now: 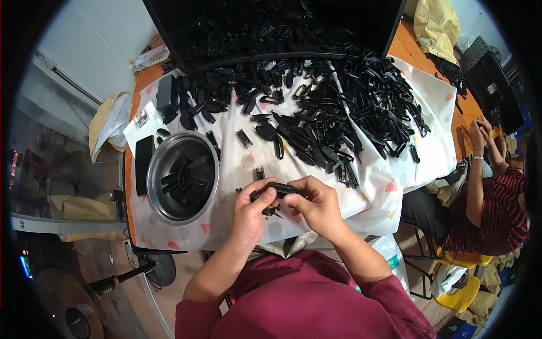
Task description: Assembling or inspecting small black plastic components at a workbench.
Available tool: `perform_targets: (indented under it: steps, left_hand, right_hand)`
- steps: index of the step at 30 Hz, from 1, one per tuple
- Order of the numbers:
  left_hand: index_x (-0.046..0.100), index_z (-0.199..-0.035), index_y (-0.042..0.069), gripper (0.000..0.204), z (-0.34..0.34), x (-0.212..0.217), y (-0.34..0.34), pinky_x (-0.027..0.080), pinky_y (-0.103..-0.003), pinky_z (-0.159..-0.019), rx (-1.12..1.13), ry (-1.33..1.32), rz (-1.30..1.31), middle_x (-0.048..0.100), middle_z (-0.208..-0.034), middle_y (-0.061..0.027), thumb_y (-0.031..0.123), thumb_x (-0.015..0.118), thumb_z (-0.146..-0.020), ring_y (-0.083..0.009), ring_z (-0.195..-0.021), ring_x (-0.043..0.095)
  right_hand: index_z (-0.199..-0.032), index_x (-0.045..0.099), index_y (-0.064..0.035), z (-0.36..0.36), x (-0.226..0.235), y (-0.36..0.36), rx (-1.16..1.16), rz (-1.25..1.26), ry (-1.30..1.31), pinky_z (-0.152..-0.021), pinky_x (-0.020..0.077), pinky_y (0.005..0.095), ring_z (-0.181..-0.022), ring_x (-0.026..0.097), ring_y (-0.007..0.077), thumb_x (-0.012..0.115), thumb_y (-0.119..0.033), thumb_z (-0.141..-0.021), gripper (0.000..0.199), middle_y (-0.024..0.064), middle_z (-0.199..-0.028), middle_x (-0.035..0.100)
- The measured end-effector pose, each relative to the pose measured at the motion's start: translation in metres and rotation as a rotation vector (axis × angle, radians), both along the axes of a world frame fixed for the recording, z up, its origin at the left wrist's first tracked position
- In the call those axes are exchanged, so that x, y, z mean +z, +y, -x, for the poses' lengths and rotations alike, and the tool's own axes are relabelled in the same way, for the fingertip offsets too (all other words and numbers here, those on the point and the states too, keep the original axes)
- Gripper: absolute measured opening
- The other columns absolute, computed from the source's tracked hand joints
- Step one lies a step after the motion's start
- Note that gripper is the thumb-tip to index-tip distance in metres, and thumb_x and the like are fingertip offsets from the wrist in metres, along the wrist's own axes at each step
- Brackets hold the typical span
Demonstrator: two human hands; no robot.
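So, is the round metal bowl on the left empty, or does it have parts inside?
Not empty. The metal bowl stands upright on the table, and a small heap of black plastic parts lies inside, covering only part of its bottom.

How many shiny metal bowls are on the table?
1. The round silver metal bowl sits on the white cloth at the table's left side, left of the left hand, with small black plastic parts inside. The big pile could hide another.

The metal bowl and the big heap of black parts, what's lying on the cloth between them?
In the head view, between the metal bowl and the heap, a few loose black parts lie scattered on the white cloth.
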State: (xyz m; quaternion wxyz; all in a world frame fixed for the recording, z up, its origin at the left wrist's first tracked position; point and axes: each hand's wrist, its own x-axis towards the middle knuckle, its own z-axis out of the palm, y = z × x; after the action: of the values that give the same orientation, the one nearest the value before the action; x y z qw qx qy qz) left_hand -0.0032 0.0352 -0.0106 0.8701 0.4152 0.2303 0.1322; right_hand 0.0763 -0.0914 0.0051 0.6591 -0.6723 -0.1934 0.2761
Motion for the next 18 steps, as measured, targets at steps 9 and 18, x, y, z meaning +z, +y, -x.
perform_targets:
  steps: [9, 18]
  left_hand:
    - [0.056, -0.101, -0.002, 0.023, 0.024, 0.020, 0.048, 0.044, -0.028, -0.071, 0.178, -0.068, 0.145, 0.057, -0.092, -0.0081, 0.011, 0.059, -0.081, -0.0155, -0.078, 0.054]
    - [0.059, -0.103, 0.007, 0.036, -0.003, 0.028, 0.104, 0.038, -0.039, -0.087, 0.196, 0.581, -1.852, 0.054, -0.100, -0.0106, 0.017, 0.066, -0.069, -0.0296, -0.098, 0.047]
  right_hand:
    - [-0.085, 0.056, 0.0006, 0.015, 0.001, 0.060, 0.121, -0.201, -0.001, -0.046, 0.0400, 0.0180, -0.055, 0.049, 0.0032, 0.062, -0.007, -0.080, 0.011, 0.0009, -0.066, 0.057]
    - [-0.088, 0.049, 0.0013, -0.072, -0.053, 0.078, -0.077, 0.752, -1.009, -0.061, 0.0469, 0.0404, -0.067, 0.058, 0.0329, 0.060, -0.015, -0.069, 0.028, 0.0163, -0.076, 0.057]
